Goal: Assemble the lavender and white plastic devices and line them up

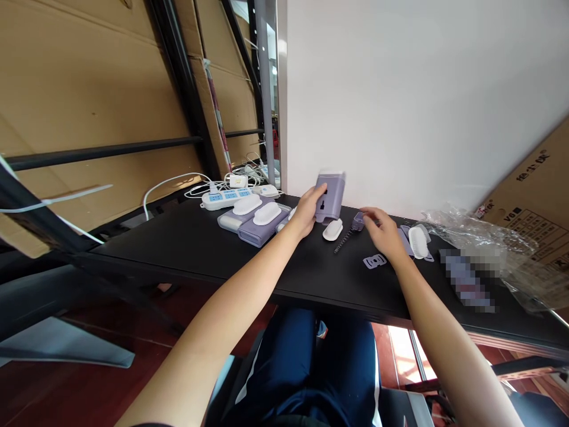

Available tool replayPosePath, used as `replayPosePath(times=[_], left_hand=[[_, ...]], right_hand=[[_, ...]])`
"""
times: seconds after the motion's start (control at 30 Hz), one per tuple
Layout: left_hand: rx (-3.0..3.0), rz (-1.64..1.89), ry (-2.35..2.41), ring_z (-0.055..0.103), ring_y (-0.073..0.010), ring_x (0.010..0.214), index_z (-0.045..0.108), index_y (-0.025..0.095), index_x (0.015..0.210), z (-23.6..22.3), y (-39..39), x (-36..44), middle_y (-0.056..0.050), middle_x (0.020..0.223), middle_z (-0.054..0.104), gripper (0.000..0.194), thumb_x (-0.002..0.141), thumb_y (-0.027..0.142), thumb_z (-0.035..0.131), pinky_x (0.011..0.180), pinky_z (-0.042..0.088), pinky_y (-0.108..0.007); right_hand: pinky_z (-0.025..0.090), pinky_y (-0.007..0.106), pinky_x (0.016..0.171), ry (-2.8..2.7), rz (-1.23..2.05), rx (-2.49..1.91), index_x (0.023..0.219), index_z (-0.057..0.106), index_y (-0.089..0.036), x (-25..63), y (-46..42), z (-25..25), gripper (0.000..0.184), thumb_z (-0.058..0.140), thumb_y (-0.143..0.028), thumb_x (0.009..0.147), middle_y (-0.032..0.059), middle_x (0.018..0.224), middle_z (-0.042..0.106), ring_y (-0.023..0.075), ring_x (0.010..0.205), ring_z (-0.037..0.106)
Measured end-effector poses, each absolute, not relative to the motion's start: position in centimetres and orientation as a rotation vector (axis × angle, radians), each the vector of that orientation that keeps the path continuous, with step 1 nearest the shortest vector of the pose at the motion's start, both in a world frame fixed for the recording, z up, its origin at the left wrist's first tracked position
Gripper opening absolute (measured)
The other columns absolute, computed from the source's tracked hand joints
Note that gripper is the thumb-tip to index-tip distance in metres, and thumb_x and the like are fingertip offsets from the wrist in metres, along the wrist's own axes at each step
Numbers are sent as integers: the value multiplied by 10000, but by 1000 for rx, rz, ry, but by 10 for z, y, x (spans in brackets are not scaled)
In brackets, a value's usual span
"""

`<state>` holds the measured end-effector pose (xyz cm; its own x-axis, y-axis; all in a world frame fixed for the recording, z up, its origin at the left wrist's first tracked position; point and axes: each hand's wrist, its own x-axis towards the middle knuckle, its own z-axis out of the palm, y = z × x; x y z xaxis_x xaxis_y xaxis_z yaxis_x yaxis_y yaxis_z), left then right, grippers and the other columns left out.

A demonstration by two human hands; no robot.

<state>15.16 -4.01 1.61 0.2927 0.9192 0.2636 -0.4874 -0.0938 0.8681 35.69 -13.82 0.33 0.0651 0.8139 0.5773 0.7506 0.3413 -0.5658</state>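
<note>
A black table [200, 252] stands against a white wall [400, 89], a power strip [226, 197] near its far left corner. The left arm reaches up and inward, its hand [306, 213] gripping a purple case [329, 196] raised over the table. The right arm slants in from the other side, its hand [380, 228] palm down with bent fingers at a small purple part [358, 222] beside a spring [343, 242]; whether it grips the part, I cannot tell.
</note>
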Motion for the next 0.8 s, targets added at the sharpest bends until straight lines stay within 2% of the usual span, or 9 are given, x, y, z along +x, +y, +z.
replayPosePath(times=[0.1, 0.2, 0.27, 0.4, 0.5, 0.6, 0.7, 0.8], left_hand=[[953, 1255, 562, 668, -158, 767, 644, 186, 1071, 17, -32, 149, -42, 897, 703, 331, 884, 459, 648, 637, 517, -239], [1028, 1242, 679, 648, -151, 726, 633, 191, 1100, 11, -27, 149, -26, 872, 685, 303, 859, 372, 664, 612, 502, -240], [1140, 1228, 783, 647, -154, 752, 628, 191, 1140, 6, -25, 150, -33, 914, 691, 324, 852, 334, 662, 625, 497, -244], [1313, 1174, 900, 659, -169, 827, 608, 203, 1209, -3, -24, 151, -59, 1053, 714, 389, 842, 313, 678, 677, 500, -260], [1264, 1059, 843, 665, -161, 781, 611, 232, 1205, -2, -28, 152, -39, 1018, 725, 371, 845, 284, 685, 658, 498, -255], [1086, 881, 751, 659, -151, 698, 623, 201, 1088, 1, -36, 157, -33, 878, 714, 214, 880, 246, 648, 615, 514, -249], [1015, 778, 704, 638, -143, 634, 622, 163, 973, 2, -41, 162, -45, 793, 686, 87, 915, 223, 598, 568, 528, -250], [1081, 854, 741, 630, -132, 620, 619, 180, 1028, -3, -40, 163, -28, 797, 675, 132, 904, 225, 618, 524, 509, -225]], right_hand=[[453, 416, 998, -2096, -194, -1534, 1187, 724, -240, 350, -140, -4, 363, 442, -171, 969, 99, 1251, 677, 260, 1167, 595], [419, 418, 963, -2395, -420, -1606, 1187, 724, -232, 340, -143, -9, 401, 432, -91, 952, 116, 1316, 659, 294, 1238, 557], [401, 404, 933, -2524, -511, -1606, 1163, 714, -220, 334, -146, -9, 381, 441, -71, 944, 121, 1264, 685, 293, 1228, 564], [373, 385, 942, -2498, -516, -1589, 1101, 680, -212, 333, -153, 3, 321, 441, -78, 933, 92, 1050, 728, 253, 1065, 625], [395, 373, 927, -2232, -426, -1620, 1079, 665, -215, 343, -159, 21, 284, 455, -135, 905, 76, 997, 717, 242, 950, 632], [430, 337, 759, -1953, -234, -1765, 1039, 669, -240, 360, -166, 40, 283, 481, -175, 838, 54, 962, 692, 231, 848, 621], [434, 315, 667, -1969, 144, -1928, 1038, 696, -272, 376, -174, 51, 287, 545, -223, 799, 11, 846, 660, 205, 739, 607], [436, 299, 593, -2143, 531, -2032, 1102, 720, -290, 386, -181, 49, 331, 641, -287, 781, 0, 831, 658, 181, 655, 610]])
